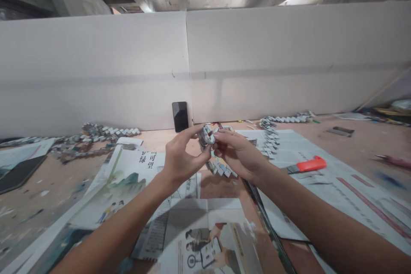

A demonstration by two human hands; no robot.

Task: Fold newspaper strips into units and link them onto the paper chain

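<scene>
Both my hands are raised over the table and pinch the same folded-newspaper chain (218, 167), a strip of small interlocked paper links. My left hand (181, 158) is closed with thumb and fingers pinching the chain's top end (205, 135). My right hand (239, 154) is closed on it from the right, fingertips touching the same end. The rest of the chain hangs down between my hands towards the newspaper sheets (128, 180) spread beneath.
More folded paper chains lie at the back left (96, 135) and back right (282, 120). A black phone (180, 116) leans on the white partition wall (224, 60). An orange-handled utility knife (306, 165) rests on newspaper at right. A dark tablet (17, 173) lies far left.
</scene>
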